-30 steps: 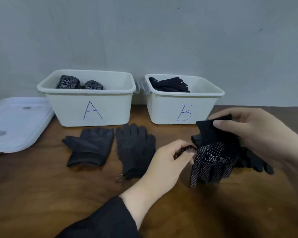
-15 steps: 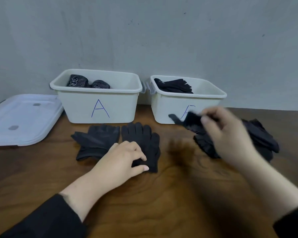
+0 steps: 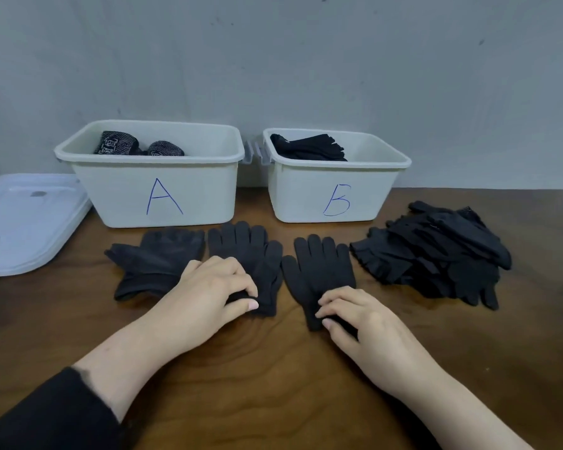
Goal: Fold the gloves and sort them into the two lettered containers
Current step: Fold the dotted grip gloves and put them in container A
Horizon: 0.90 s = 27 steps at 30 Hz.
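Note:
Three dark gloves lie flat in a row before the two white tubs. My left hand pinches the cuff of the middle glove. My right hand grips the cuff of the right glove. The left glove lies untouched, slightly rumpled. Container A holds rolled dotted gloves at its back left. Container B holds folded black gloves. A pile of dark gloves sits to the right of the row.
Stacked white lids lie at the far left of the wooden table. A grey wall stands right behind the tubs. Bare wood stretches along the near edge around my forearms.
My right hand dropped the dotted glove onto the right pile and laid a plain dark glove flat beside the middle one. My left hand stayed on the middle glove's cuff.

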Available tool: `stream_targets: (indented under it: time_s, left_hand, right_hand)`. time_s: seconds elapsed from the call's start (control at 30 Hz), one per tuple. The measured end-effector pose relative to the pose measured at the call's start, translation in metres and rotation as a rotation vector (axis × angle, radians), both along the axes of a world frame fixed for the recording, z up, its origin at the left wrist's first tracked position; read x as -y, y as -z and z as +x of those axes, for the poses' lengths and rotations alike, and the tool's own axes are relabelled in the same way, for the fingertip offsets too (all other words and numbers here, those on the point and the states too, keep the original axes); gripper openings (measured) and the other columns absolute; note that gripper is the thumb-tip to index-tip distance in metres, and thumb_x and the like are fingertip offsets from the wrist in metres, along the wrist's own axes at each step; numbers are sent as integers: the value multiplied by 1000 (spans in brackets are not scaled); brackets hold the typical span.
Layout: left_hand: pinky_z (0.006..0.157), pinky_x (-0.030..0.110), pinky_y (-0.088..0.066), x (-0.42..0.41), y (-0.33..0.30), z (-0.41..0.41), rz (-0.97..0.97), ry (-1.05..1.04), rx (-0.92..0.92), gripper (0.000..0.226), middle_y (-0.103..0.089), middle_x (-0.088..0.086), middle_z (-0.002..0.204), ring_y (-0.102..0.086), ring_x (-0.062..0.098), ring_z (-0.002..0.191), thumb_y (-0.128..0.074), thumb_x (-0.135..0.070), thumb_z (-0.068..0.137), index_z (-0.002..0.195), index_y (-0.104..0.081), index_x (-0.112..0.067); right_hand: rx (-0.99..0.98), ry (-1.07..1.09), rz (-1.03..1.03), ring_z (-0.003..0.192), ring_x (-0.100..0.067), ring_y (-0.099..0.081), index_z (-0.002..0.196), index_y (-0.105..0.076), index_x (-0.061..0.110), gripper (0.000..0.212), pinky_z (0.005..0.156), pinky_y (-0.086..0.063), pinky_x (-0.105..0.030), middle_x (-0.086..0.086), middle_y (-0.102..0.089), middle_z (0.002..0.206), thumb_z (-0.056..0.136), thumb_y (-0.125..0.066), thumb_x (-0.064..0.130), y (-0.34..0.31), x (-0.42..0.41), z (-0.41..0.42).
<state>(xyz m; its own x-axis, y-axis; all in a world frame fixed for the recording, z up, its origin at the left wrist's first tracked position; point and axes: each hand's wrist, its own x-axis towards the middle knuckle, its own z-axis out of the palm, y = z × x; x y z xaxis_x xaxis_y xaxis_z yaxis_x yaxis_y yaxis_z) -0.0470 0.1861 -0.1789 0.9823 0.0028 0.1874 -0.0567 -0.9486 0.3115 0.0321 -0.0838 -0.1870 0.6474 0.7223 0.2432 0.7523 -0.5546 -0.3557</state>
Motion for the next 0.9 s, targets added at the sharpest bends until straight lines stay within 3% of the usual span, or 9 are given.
stream_targets:
  time_s: [0.2, 0.3, 0.37, 0.43, 0.53, 0.57, 0.67, 0.8, 0.9]
  left_hand:
    - [106, 35, -30, 2, 0, 0, -196, -67, 54, 13, -56, -24, 99, -47, -4, 105, -56, -43, 96, 89, -67, -41]
    - [90, 21, -40, 12, -11, 4, -441, -188, 222, 13, -61, -22, 96, -53, -6, 100, -58, -37, 96, 86, -66, -40]
    - [79, 12, -39, 27, -23, 10, -541, -262, 333, 13, -63, -22, 94, -54, -9, 97, -58, -35, 97, 88, -66, -40]
    - [78, 12, -43, 44, -32, 17, -621, -288, 395, 13, -66, -23, 93, -57, -9, 94, -57, -35, 97, 92, -69, -38]
    - [81, 10, -48, 73, -36, 25, -751, -180, 334, 21, -70, -24, 95, -61, -11, 95, -53, -33, 100, 103, -73, -34]
    - [84, 11, -48, 80, -35, 24, -793, -126, 296, 24, -70, -25, 98, -61, -11, 98, -49, -33, 102, 108, -73, -34]
    - [88, 9, -45, 82, -29, 18, -829, -47, 282, 33, -70, -27, 103, -60, -11, 103, -40, -42, 102, 117, -69, -35]
    - [80, 5, -43, 53, -21, 18, -671, -121, 337, 30, -69, -24, 95, -61, -8, 96, -42, -44, 101, 110, -69, -35]
    - [78, 4, -40, 35, -9, 26, -492, -210, 244, 25, -66, -23, 104, -57, -6, 97, -47, -40, 101, 116, -66, -34]
  right_hand:
    - [-54, 50, 77, 123, 10, -46, 120, -67, 38, 28, 107, -37, -16, 32, -54, 122, 98, -53, 47, -1, -1, -2]
    - [-62, 146, 280, 127, 8, -46, 127, -63, 35, 41, 105, -37, -12, 29, -53, 128, 95, -46, 54, -13, -4, -8]
    - [-124, 204, 485, 118, 9, -54, 125, -63, 35, 42, 96, -44, -8, 27, -60, 122, 92, -47, 54, -24, -13, -11]
    - [-388, 233, 636, 113, 10, -59, 125, -63, 38, 37, 95, -49, -11, 23, -68, 117, 94, -49, 52, -36, -30, -16]
    - [-946, 167, 892, 118, -5, -65, 120, -67, 33, 29, 102, -53, -35, 11, -71, 123, 102, -49, 46, -42, -53, -23]
    - [-1025, 163, 948, 118, -10, -66, 119, -70, 28, 29, 101, -54, -39, 7, -72, 122, 104, -48, 41, -44, -57, -25]
    - [-962, 300, 975, 106, -18, -72, 109, -75, 19, 24, 90, -59, -42, -1, -77, 107, 106, -51, 18, -55, -54, -19]
    - [-564, 325, 573, 92, -15, -75, 99, -77, 21, 24, 85, -60, -38, 5, -79, 94, 100, -57, 8, -96, -30, 13]
    - [-458, 241, 413, 86, -15, -76, 95, -75, 18, 11, 86, -56, -37, 4, -79, 89, 95, -66, 12, -136, -26, 38]
